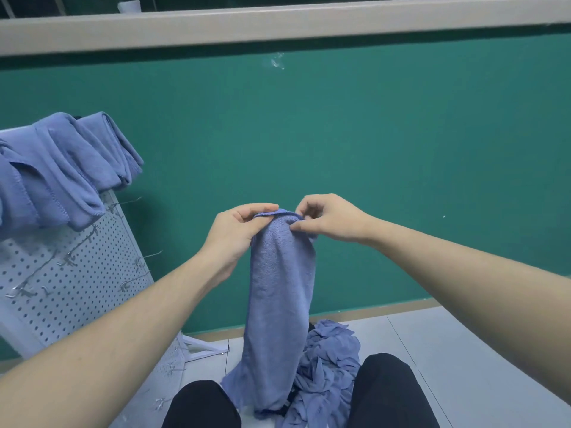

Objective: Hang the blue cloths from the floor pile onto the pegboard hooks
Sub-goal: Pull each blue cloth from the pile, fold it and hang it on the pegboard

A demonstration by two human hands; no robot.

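A blue cloth (279,291) hangs long and narrow in front of me, held up by its top edge. My left hand (238,233) pinches the left part of that edge, and my right hand (330,219) pinches the right part, fingers curled. The cloth's bottom end reaches down to the pile of blue cloths (327,366) on the floor between my knees. At the left stands a white pegboard (61,291) with metal hooks (145,257). Several blue cloths (61,168) hang folded over its top hooks.
A green wall (340,143) rises straight ahead with a grey ledge (278,26) along its top. The floor (448,350) is light grey tile. My knees in black trousers (386,393) frame the pile. Loose hooks (162,403) lie by the pegboard's base.
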